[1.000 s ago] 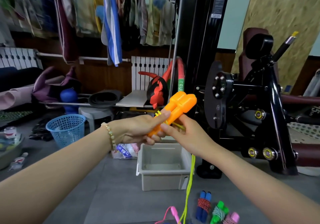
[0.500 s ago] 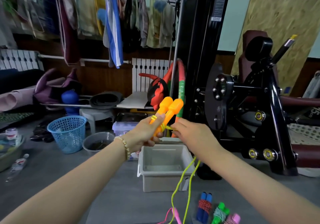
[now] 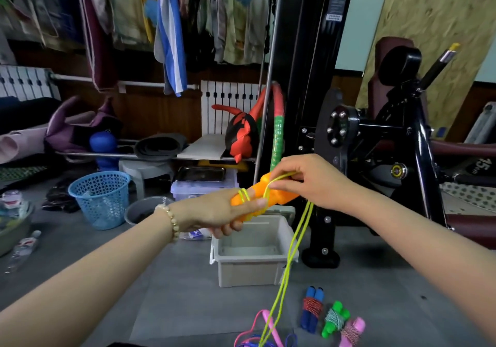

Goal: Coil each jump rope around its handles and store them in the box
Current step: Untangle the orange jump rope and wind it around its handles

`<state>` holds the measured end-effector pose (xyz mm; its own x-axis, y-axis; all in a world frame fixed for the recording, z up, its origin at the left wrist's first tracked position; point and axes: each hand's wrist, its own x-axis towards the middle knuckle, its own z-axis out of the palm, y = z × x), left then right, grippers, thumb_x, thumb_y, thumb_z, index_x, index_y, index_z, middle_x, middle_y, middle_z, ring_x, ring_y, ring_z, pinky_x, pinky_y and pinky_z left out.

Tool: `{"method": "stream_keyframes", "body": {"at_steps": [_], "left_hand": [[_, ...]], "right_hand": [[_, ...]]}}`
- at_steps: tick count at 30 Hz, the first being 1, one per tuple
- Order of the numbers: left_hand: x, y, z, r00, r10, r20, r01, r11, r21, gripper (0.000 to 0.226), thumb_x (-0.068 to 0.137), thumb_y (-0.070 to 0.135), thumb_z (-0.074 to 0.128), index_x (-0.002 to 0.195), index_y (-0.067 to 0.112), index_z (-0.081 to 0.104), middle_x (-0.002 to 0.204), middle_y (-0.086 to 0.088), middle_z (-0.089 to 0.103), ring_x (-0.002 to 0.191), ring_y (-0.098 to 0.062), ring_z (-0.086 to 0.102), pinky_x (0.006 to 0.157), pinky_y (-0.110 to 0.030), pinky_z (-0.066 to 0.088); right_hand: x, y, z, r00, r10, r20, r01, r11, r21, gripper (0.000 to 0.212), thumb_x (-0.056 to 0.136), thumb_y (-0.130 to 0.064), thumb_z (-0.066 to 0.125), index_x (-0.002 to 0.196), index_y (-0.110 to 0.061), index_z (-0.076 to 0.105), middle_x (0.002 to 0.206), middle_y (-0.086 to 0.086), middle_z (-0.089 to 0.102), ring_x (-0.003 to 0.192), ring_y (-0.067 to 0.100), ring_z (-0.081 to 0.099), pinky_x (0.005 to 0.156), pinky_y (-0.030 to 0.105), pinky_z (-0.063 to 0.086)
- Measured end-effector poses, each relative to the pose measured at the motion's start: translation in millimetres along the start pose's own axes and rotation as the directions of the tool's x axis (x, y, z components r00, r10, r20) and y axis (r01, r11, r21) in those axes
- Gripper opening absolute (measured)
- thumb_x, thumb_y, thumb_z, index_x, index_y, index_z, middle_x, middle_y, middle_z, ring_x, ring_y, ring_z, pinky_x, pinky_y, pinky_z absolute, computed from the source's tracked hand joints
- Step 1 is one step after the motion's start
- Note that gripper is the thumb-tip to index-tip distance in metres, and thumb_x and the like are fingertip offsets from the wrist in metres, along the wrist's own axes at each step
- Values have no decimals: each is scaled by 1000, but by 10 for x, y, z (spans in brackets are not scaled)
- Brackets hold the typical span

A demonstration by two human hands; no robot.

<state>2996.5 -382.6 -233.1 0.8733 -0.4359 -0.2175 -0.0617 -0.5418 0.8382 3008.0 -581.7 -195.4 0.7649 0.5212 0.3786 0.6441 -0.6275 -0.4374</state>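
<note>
Between both hands, yellow-corded orange handles (image 3: 264,196)

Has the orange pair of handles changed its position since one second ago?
Yes. The orange handles stood tilted up, well above the grey box; now they lie nearly level, lower, just over its back rim, in the left hand.

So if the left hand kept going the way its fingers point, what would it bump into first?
Probably the right hand. The left hand points right and slightly up, holding the orange handles, and the right hand is pinching the yellow rope just past them. Depth is hard to judge here.
</note>
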Motion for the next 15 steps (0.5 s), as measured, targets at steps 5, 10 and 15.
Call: {"method": "stream_keyframes", "body": {"at_steps": [5, 10, 15], "left_hand": [[13, 102, 86, 1000, -3, -18, 7, 973, 231, 53, 87, 58, 52, 106, 8, 55, 52, 4, 42, 40, -10, 37, 39, -15, 35], [-18, 78, 89, 986, 162, -50, -130, 913, 387, 43, 85, 59, 53, 80, 16, 54, 56, 2, 51, 43, -9, 46, 46, -19, 38], [-147, 95, 104, 962, 270, 50, -237, 722, 650, 25, 86, 57, 55, 76, 35, 51, 75, 8, 58, 67, -5, 51, 56, -16, 35]], "right_hand": [[15, -167, 72, 984, -158, 79, 168, 977, -129, 5, 85, -26, 66, 86, -26, 71, 76, -22, 58, 79, -2, 56, 76, 27, 47], [17, -45, 17, 987, -45, 156, 50, 998, -24, 16, 77, -36, 73, 79, -20, 72, 77, -5, 66, 77, 12, 62, 76, 44, 52], [-20, -39, 19, 907, 85, 412, -144, 983, 115, 21, 73, -40, 74, 68, -21, 67, 68, -6, 60, 65, 2, 53, 66, 24, 45]]}}
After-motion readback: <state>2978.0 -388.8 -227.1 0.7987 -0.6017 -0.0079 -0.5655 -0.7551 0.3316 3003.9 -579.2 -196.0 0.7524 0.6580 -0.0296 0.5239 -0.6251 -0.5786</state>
